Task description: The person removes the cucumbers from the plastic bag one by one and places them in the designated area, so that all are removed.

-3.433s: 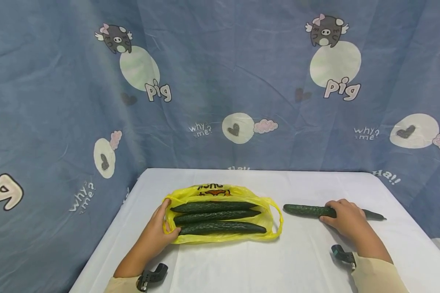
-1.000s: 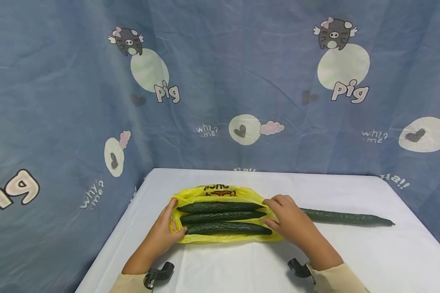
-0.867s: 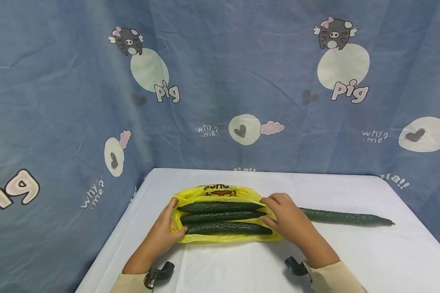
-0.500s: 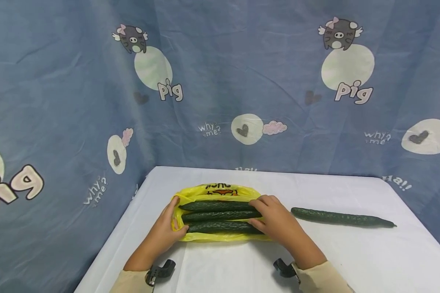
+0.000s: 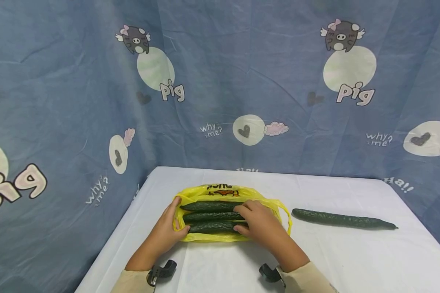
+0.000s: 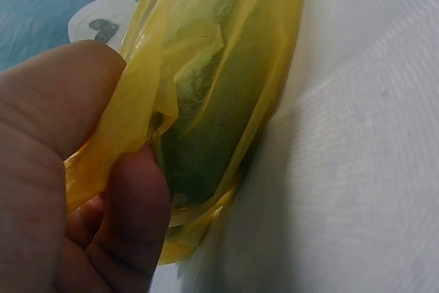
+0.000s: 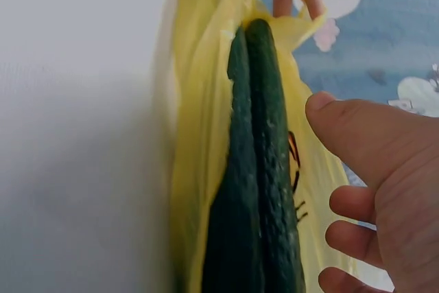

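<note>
The yellow bag (image 5: 216, 237) is holding cucumbers (image 5: 212, 216) at the head view's lower centre; wrist views are revealing closer detail — left hand (image 6: 34, 156) clamping its film, right hand (image 7: 408, 190) keeping fingers apart.

The back and left are hung with blue cloth (image 5: 212, 65), by which a corner is formed at the left; it is printed with winged pigs (image 5: 340, 36), pale discs (image 5: 350, 68), hearts (image 5: 244, 131), pink clouds (image 5: 276, 128) and lettering (image 5: 356, 93), in which "pig", "why me?" and "Ha!!" can be read; its face is broken by creases and soft folds; in front, a table (image 5: 352, 254) is covered in white and evenly lit; past its right edge more cloth is seen
</note>
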`<state>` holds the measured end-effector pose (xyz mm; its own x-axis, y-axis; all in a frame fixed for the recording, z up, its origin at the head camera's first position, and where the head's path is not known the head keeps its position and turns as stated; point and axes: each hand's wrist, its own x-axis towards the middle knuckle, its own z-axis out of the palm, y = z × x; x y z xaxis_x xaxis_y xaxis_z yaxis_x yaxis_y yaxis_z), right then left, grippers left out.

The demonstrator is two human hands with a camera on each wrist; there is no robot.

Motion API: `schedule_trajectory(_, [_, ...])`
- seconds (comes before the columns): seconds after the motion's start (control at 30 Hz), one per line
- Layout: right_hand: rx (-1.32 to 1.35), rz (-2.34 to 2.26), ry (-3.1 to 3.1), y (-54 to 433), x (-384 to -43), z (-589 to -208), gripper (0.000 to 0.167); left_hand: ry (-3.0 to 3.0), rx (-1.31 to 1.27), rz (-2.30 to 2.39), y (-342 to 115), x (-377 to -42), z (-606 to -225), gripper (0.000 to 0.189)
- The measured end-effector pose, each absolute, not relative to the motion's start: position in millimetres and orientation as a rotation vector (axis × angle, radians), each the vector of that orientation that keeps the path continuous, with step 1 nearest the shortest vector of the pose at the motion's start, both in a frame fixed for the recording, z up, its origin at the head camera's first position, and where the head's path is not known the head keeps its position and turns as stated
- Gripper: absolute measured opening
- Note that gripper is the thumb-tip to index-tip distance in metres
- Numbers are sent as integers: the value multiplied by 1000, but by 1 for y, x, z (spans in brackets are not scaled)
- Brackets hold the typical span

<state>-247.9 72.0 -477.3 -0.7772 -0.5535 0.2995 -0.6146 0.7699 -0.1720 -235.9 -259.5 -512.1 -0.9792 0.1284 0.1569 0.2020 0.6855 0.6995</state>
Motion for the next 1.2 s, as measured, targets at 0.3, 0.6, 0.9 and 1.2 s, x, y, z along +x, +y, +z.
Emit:
schedule_trajectory(0.3, [915,356,-2778,56,-248,-483,53,-2798,-280,-1172,-259,-235,-511,104])
schedule_trajectory(0.6, [908,386,-2822,33,-247,-485,53,-2790,-279,-1139,-261,-236,-511,104])
schedule_trajectory(0.9, [861,442,-2837,16,-248,-494,54,-2800,-275,-1158,-260,-236,-511,104])
schedule_trajectory(1.2, [821,448,-2826,6,-246,-501,56,-2793,-302,-1155,-258,-234,-510,105])
